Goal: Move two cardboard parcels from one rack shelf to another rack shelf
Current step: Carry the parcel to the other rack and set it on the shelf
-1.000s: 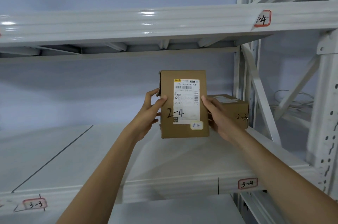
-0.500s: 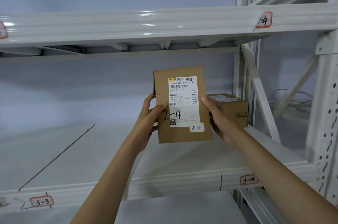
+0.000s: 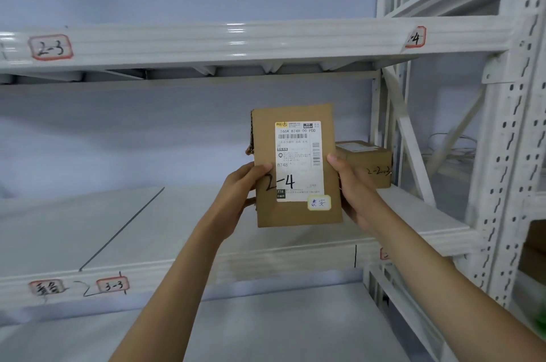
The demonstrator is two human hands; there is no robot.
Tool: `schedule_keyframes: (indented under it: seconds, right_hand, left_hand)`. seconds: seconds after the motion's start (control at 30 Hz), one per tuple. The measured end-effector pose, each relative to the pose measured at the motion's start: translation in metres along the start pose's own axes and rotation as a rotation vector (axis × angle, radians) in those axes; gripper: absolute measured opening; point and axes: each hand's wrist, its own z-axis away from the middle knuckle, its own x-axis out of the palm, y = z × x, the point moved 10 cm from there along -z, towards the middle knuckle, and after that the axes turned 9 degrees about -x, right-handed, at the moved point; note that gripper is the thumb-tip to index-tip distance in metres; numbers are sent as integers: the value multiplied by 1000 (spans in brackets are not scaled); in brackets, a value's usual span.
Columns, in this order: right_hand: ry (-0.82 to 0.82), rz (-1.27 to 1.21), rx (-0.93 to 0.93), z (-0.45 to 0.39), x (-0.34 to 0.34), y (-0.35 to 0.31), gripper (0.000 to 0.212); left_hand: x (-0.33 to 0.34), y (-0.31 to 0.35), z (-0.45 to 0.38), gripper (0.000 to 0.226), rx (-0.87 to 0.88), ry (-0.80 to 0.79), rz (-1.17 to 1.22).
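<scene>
I hold a brown cardboard parcel [image 3: 266, 211] upright in front of me, its white shipping label marked "2-4" facing me. My left hand [image 3: 243, 185] grips its left edge and my right hand [image 3: 353, 193] grips its right edge. The parcel hangs in the air above the middle shelf [image 3: 177, 228] of the white rack. A second cardboard parcel [image 3: 372, 163], marked "2-2", lies on that shelf at the back right, partly hidden behind my right hand.
The upper shelf beam [image 3: 236, 42] carries tags "2-3" at left and a "-4" tag at right. The middle shelf's front beam carries a "3-3" tag [image 3: 113, 284]. White perforated uprights [image 3: 508, 154] stand at right, a lower shelf [image 3: 266, 326] below.
The view has shifted left, bringing the "2-3" tag into sight. The parcel stays in both hands, tilted slightly, and looks a little nearer to me.
</scene>
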Motion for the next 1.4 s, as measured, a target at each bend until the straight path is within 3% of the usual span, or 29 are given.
schedule_keyframes:
  seconds: [0.33,0.5,0.77,1.07,1.4]
  right_hand:
    - [-57,6,4,63,16,-28,31]
    - [-68,-25,94,137,21,-25,30]
    - [-62,-18,98,154,42,-39,37]
    - [-138,-63,78,202,137,-63,40]
    - [-222,-72,35,243,308,-84,32]
  left_hand:
    - [-3,7,80,31,-40,72,12]
    - [7,-14,157,35,-111,115,8]
    - [-9,-8,192,34,-110,220,40]
    - [-88,12,279,35,-62,321,21]
    - [-247,31,368,40,-28,395,-41]
